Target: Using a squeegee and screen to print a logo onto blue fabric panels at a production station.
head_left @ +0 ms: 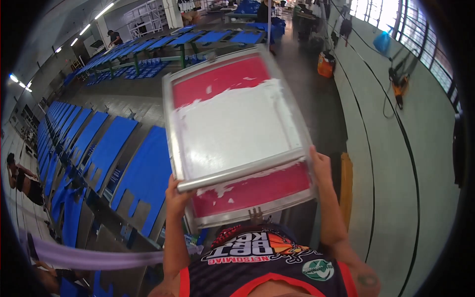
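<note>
In front of me is a silk-screen frame [292, 106] with metal edges and red mesh. White ink [232, 133] covers most of its middle, leaving red at the far and near ends. Across the near part lies a long metal squeegee bar [242, 171]. My left hand [176, 197] is closed around the frame's left side, by the bar's left end. On the opposite side, my right hand [320, 166] grips the frame's right edge near the bar's other end. The fingers of both hands are partly hidden by the frame.
Rows of boards with blue fabric pieces [111, 148] run along the left; another such table [217, 39] stands beyond. A wall with cables [391, 163] borders the right. An orange container [325, 64] sits by it. Other people [24, 180] are at the left and back.
</note>
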Available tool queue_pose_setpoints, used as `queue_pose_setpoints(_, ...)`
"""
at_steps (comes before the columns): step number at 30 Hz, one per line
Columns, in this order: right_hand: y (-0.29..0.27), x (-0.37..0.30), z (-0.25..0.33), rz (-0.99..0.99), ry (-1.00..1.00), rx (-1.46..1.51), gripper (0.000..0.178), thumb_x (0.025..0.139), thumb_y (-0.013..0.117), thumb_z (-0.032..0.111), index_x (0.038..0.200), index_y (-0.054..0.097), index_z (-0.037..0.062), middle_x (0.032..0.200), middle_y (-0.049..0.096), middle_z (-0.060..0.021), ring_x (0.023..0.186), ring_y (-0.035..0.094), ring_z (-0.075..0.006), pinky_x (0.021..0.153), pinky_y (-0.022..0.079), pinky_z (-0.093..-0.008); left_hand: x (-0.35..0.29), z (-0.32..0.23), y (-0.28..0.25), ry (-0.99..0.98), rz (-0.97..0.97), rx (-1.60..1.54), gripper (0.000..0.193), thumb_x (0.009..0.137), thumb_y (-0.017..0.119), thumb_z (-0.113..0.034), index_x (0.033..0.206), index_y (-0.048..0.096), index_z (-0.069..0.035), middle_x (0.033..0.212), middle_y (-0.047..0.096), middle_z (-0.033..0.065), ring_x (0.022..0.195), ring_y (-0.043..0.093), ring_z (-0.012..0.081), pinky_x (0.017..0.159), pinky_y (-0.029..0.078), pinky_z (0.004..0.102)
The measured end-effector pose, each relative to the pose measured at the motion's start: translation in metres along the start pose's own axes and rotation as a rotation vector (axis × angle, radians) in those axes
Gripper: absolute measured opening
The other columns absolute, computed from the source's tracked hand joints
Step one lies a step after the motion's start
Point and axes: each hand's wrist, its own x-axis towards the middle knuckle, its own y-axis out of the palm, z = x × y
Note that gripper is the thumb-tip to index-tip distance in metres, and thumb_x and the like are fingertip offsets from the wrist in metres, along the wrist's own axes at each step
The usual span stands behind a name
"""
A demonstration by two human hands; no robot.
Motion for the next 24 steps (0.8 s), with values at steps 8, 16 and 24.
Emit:
queue_pose_setpoints(8, 0.114, 0.122, 0.062, 0.499, -0.110, -0.067, 0.061, 0.089, 0.058, 0.052, 0.077, 0.062, -0.0076, 0.065, 0.051, -0.0007, 0.065, 0.042, -0.0115, 0.060, 0.040, -0.0331, -0.064, -0.045, 0.014, 0.010, -0.620, -0.093, 0.068, 0.068, 0.072, 0.012, 0.130, 0.046, 0.005, 0.114, 0.058, 0.0085, 0.101, 0.058, 0.0188, 0.086, 0.051, 0.0306)
queue_pose_setpoints(16, 0.199, 0.171, 0.145, 0.986, -0.186, -0.037, 0.054, 0.093, 0.056, 0.047, 0.072, 0.064, -0.0017, 0.062, 0.049, 0.0014, 0.057, 0.038, -0.0068, 0.050, 0.032, -0.0264, -0.090, -0.064, 0.086, 0.097, -1.020, -0.106, 0.036, 0.062, 0.080, 0.004, 0.095, 0.066, 0.004, 0.126, 0.047, 0.0063, 0.114, 0.050, 0.0199, 0.098, 0.040, 0.0301)
queue_pose_setpoints(24, 0.280, 0.188, 0.171, 1.422, -0.279, 0.064, 0.057, 0.092, 0.057, 0.048, 0.080, 0.066, -0.0071, 0.070, 0.059, -0.0031, 0.061, 0.048, -0.0083, 0.055, 0.041, -0.0261, -0.126, -0.077, 0.204, 0.101, -1.382, 0.354, 0.032, 0.062, 0.083, -0.002, 0.091, 0.068, 0.002, 0.125, 0.046, 0.0074, 0.115, 0.048, 0.0203, 0.094, 0.042, 0.0296)
